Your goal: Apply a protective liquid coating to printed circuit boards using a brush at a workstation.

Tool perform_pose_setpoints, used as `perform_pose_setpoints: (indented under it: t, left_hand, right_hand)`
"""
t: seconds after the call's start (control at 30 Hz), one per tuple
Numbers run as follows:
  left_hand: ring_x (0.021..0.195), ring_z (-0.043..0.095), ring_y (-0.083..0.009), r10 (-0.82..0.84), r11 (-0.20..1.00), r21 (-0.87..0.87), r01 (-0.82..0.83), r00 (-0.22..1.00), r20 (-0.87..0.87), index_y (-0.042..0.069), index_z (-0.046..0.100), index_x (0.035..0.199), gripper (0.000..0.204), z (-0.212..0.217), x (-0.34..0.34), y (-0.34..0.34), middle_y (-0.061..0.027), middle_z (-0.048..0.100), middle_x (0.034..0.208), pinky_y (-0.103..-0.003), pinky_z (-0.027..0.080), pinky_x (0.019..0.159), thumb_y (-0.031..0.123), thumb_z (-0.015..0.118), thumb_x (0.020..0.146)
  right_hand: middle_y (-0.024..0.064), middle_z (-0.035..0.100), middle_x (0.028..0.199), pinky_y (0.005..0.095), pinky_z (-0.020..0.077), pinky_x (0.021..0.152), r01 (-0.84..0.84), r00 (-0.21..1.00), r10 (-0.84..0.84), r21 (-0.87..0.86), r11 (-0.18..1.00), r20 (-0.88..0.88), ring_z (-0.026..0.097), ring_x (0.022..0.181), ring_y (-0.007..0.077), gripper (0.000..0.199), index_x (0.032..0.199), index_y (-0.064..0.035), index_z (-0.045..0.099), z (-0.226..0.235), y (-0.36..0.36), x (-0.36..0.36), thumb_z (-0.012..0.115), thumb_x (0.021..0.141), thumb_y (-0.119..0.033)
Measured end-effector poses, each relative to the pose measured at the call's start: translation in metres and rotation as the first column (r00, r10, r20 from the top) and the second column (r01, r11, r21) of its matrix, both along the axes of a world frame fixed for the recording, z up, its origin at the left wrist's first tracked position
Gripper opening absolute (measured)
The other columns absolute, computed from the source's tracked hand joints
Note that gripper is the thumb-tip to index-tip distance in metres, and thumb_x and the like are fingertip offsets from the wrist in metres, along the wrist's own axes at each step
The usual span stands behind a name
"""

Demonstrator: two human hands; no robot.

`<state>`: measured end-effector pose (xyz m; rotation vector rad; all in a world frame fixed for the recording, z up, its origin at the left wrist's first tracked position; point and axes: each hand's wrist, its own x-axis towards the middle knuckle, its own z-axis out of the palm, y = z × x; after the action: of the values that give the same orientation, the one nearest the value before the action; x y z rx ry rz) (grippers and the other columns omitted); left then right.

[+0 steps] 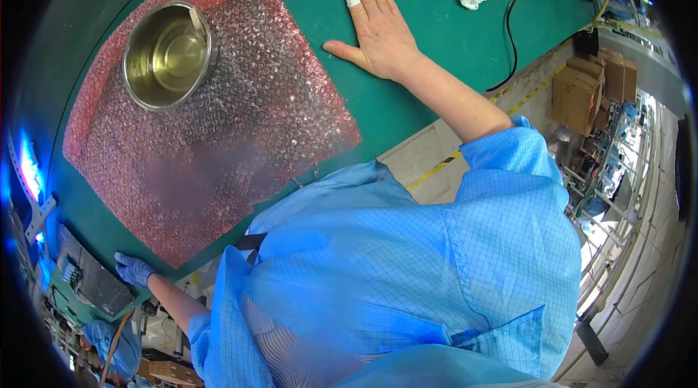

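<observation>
Altogether, one bowl on one bubble-wrap sheet, two hands.

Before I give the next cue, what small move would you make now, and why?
I'd probably move the right hand left toward the pale stick in the metal bowl. That hand is spread and holds nothing, the stick leans at the rim on its side, and the gloved left hand is farther off, beyond the bubble wrap.
</observation>
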<state>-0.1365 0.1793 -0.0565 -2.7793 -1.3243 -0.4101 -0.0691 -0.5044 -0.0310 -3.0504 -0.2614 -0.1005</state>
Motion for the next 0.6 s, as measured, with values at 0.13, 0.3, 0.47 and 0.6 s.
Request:
perform_pose_setpoints:
  t: [0.13, 0.3, 0.47, 0.6]
  left_hand:
    - [0.088, 0.054, -0.0385, -0.017, 0.998, -0.061, 0.016, 1.0, -0.013, -0.004, 0.059, 0.1, 0.056, 0.0007, 0.0001, 0.0006, -0.0249, 0.059, 0.098, -0.043, 0.041, 0.08, 0.048, 0.044, 0.087]
    - [0.089, 0.053, -0.0384, -0.018, 0.996, -0.084, 0.015, 0.999, -0.027, -0.006, 0.059, 0.1, 0.057, 0.0037, 0.0011, -0.0056, -0.0251, 0.059, 0.098, -0.043, 0.041, 0.081, 0.048, 0.044, 0.088]
    - [0.091, 0.053, -0.0389, -0.021, 1.0, -0.01, 0.021, 1.0, 0.007, -0.004, 0.059, 0.1, 0.058, 0.0006, -0.0003, -0.0038, -0.0244, 0.058, 0.101, -0.044, 0.04, 0.082, 0.05, 0.042, 0.087]
    - [0.09, 0.052, -0.0393, -0.034, 0.997, -0.065, 0.032, 0.999, -0.035, -0.003, 0.059, 0.1, 0.058, 0.0021, 0.0, -0.0013, -0.0243, 0.058, 0.1, -0.045, 0.04, 0.081, 0.05, 0.042, 0.088]
  right_hand:
    - [0.023, 0.024, 0.139, 0.0438, 0.0198, 0.107, 0.006, 1.0, -0.006, 0.021, 1.0, -0.001, 0.021, 0.131, 0.0354, 0.089, 0.133, 0.0054, 0.028, 0.0013, 0.0006, 0.0009, 0.044, 0.079, -0.064]
    - [0.0228, 0.023, 0.139, 0.0439, 0.0194, 0.107, 0.013, 0.999, -0.012, 0.018, 1.0, -0.032, 0.021, 0.131, 0.0356, 0.09, 0.134, 0.0046, 0.026, 0.003, 0.0009, 0.0008, 0.045, 0.079, -0.065]
    - [0.0225, 0.023, 0.14, 0.0441, 0.0192, 0.107, 0.014, 0.999, -0.013, 0.029, 0.999, -0.031, 0.021, 0.131, 0.0356, 0.091, 0.134, 0.0043, 0.026, 0.0026, 0.0007, 0.0007, 0.045, 0.078, -0.065]
    - [0.0219, 0.023, 0.14, 0.0439, 0.019, 0.108, 0.019, 0.999, -0.018, 0.024, 1.0, -0.034, 0.02, 0.131, 0.035, 0.091, 0.134, 0.0041, 0.026, 0.0038, 0.0008, 0.0011, 0.045, 0.078, -0.065]
